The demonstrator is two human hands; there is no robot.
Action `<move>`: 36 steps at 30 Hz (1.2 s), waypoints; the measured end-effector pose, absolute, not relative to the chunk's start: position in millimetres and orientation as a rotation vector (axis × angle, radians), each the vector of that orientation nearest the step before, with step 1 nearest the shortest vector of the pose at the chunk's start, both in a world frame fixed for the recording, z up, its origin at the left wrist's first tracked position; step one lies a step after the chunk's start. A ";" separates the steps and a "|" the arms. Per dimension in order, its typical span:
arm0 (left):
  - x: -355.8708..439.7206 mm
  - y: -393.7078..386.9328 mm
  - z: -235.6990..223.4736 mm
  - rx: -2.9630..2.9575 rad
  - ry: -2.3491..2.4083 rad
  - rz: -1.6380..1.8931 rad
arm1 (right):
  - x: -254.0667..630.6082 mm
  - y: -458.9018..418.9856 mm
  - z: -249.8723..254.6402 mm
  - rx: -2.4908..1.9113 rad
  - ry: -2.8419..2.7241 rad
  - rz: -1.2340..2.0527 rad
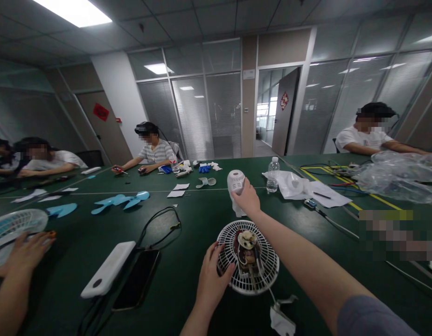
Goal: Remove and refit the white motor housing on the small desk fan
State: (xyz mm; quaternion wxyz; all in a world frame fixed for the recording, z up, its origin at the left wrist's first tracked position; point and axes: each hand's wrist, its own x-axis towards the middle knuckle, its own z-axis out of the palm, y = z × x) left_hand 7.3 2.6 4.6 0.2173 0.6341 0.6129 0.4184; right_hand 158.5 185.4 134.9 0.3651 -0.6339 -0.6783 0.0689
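A round white fan grille [224, 232] lies in front of me on the table, with an exposed motor [249, 254] and loose wires at its middle. My left hand [214, 275] grips the grille's left side, its fingers at the rim and its thumb over the ribs. Beyond the grille, my right hand [249, 198] is closed around a white plastic fan housing [236, 179] with vent slots, which stands upright. A cable runs from the motor down to a white part [282, 322] near the table's front edge.
Left of me lie a white power bank [109, 268], a black phone [137, 280] and blue fan blades [120, 200]. At far left a co-worker's hand [25, 252] rests on another fan grille. A water bottle [273, 175] and plastic bags [401, 175] stand right. Several people sit around the table.
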 end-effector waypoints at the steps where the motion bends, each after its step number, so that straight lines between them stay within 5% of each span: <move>1: 7.1 2.6 4.3 1.761 1.700 1.153 | 159.1 184.7 134.1 -1.638 -1.749 0.171; 36: 6.3 0.2 6.4 1.758 1.704 1.130 | 177.0 159.8 147.3 -1.450 -1.603 0.071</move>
